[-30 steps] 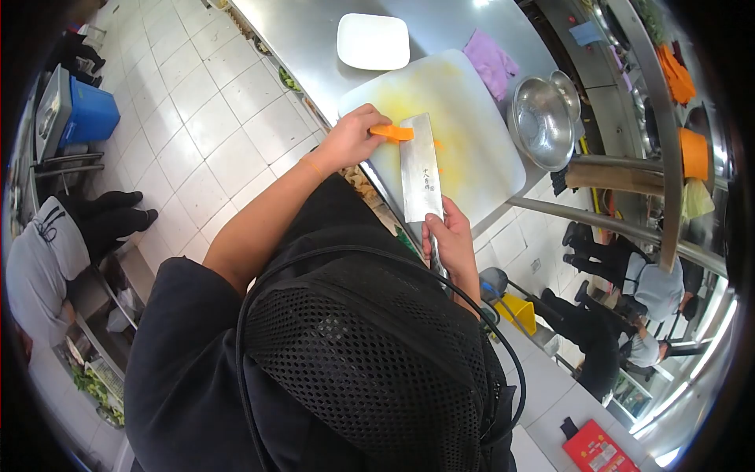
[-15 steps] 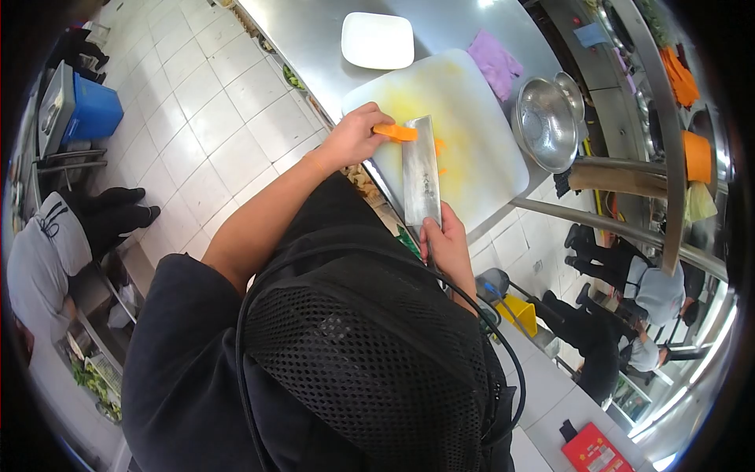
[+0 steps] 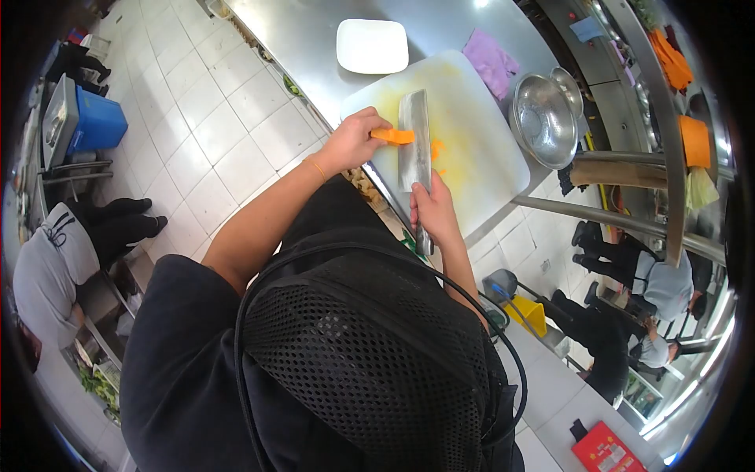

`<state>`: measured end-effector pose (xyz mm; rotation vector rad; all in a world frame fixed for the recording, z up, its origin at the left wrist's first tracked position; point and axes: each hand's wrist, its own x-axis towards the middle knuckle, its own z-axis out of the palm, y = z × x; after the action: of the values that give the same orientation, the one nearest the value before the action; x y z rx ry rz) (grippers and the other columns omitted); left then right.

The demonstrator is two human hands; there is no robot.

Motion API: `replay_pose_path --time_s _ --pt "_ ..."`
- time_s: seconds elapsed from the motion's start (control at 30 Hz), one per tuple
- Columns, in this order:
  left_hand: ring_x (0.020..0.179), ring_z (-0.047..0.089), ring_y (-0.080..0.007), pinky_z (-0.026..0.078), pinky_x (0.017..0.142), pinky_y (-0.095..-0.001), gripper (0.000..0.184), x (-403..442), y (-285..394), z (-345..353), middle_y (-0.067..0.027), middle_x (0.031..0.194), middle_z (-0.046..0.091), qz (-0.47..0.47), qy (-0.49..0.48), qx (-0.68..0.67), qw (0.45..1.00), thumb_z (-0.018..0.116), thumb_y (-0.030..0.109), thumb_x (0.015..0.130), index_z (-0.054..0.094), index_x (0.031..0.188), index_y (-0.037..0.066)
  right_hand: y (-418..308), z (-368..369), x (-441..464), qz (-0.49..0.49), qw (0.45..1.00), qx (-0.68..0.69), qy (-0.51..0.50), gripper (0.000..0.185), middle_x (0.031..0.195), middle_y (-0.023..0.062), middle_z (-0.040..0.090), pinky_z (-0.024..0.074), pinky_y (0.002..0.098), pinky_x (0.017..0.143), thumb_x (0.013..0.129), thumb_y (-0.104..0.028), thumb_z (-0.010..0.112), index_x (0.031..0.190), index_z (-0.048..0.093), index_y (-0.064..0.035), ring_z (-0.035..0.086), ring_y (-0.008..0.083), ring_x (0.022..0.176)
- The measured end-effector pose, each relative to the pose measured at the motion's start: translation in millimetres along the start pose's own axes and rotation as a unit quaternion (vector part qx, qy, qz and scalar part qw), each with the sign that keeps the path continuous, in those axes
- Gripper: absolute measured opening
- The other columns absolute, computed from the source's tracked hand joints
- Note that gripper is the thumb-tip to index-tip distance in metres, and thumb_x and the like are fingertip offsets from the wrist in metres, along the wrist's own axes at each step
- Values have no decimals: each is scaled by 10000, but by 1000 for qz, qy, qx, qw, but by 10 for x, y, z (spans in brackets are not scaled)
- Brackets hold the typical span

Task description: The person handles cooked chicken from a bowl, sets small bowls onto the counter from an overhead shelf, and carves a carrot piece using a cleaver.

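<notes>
My left hand is closed on an orange piece, which looks like carrot, over the white cutting board. The free end of the piece meets the blade of a cleaver. My right hand is wrapped round the cleaver where blade and handle join; the dark handle shows below the fingers. Small orange bits lie on the yellow-stained board just right of the blade.
A white square dish stands beyond the board on the steel table. A purple cloth and metal bowls are at the right. Co-workers stand at both sides, away from the table.
The cleaver and my right hand have moved forward, away from my body, along the orange piece's end. More orange bits show beside the blade. My left hand has barely moved.
</notes>
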<state>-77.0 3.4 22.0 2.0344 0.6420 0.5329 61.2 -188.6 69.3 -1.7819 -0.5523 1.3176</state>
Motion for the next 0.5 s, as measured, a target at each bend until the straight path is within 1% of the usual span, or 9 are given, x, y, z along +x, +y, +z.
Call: replay_pose_path --time_s 0.1,0.17,0.3,0.33,0.4,0.43,0.5 --pt "913 655 -310 532 824 -375 260 -5 6 -10 -138 1013 651 -6 -6 -9 1000 729 23 858 729 1117 9 48 22 97 -15 1000 9 7 158 711 36 533 451 299 415 1048 -105 494 1194 496 -42 523 122 475" --pt "910 654 -307 532 823 -370 259 -8 -14 -3 -138 1009 650 -3 -2 -8 1000 730 26 860 729 1119 10 63 43 121 -16 999 38 13 136 718 32 537 450 296 416 1050 -108 503 1170 511 -44 519 118 473" --pt "889 649 -295 530 815 -360 279 6 -34 10 -133 990 642 -5 19 -9 1000 738 32 859 731 1138 15 32 -62 -29 -3 998 58 32 122 717 30 541 450 292 417 1048 -102 510 1153 528 -43 518 117 472" --pt "889 649 -295 530 815 -360 279 11 -35 11 -133 990 642 -5 17 -11 1000 738 32 859 731 1138 15 39 -111 -92 -7 996 83 28 147 722 33 552 453 288 417 1047 -117 528 1173 534 -40 526 119 482" --pt "914 661 -294 540 843 -373 284 71 -36 -14 -143 1042 676 -67 1 -26 997 734 90 885 730 1148 -17 27 -191 -215 -14 992 120 26 187 731 37 572 458 283 412 1046 -133 549 1207 542 -37 534 120 484" --pt "914 661 -294 540 843 -373 284 101 -66 -7 -143 1042 676 -65 -1 -28 998 734 90 885 730 1148 -17 1 -207 -271 -15 992 121 29 187 731 37 572 458 283 412 1046 -133 549 1207 542 -37 534 120 484" --pt "873 662 -225 545 814 -360 300 145 -164 11 -123 1021 718 -124 18 -124 984 742 125 907 728 1168 -22 -72 -219 -379 -13 989 138 55 167 712 39 569 456 286 405 1041 -112 532 1183 543 -25 530 120 471"
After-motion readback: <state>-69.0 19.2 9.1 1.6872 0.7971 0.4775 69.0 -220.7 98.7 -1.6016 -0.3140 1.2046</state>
